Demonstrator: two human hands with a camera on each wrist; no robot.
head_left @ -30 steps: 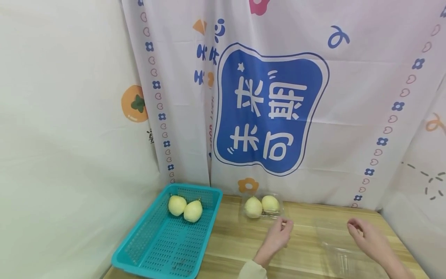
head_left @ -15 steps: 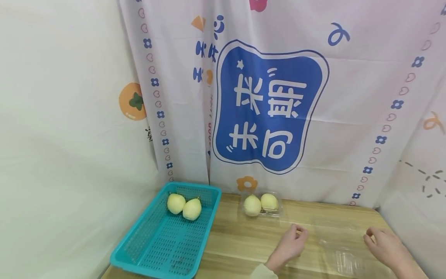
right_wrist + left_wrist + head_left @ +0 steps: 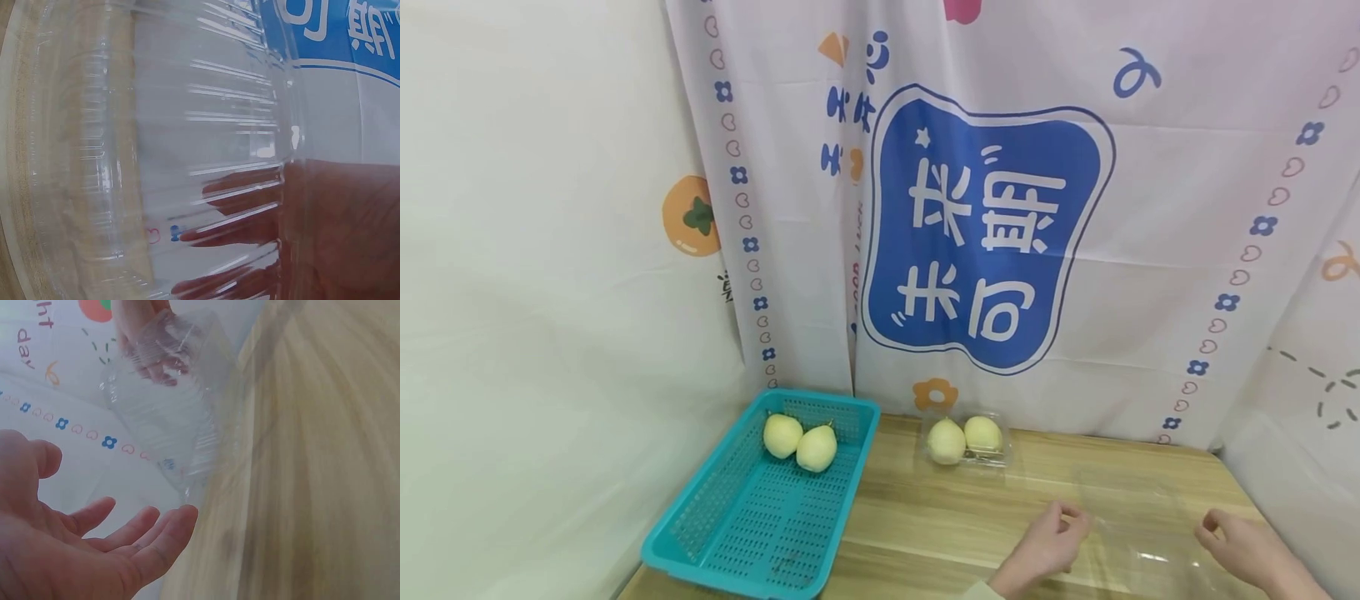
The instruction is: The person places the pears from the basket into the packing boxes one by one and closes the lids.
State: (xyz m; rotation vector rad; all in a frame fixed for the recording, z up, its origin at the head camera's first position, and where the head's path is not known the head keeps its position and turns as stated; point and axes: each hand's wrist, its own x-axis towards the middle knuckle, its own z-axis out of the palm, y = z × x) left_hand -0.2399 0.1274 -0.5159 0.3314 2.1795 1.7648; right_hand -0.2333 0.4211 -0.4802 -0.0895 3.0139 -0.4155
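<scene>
A clear plastic clamshell box (image 3: 1138, 521) stands on the right of the table, its outline faint in the head view. My left hand (image 3: 1045, 543) is at its left side; the left wrist view shows this hand (image 3: 81, 550) with loosely bent fingers and nothing in them. At the box's right side is my right hand (image 3: 1247, 546). Its fingers (image 3: 250, 234) show through the ribbed clear wall in the right wrist view. Seen from the left wrist, the box (image 3: 169, 406) overlaps the right hand, whose fingers hang loosely behind the plastic.
Two pale yellow pears (image 3: 946, 442) sit in another clear box (image 3: 992, 461) by the back curtain. On the left, a turquoise basket (image 3: 741, 492) holds two more pears (image 3: 816, 448). Printed curtain (image 3: 1120, 333) closes off the wooden table's (image 3: 917, 533) back edge.
Both hands have moved right and slightly toward the front edge, the left one coming from in front of the pear box to the clear box's left side. The pears and basket stay put.
</scene>
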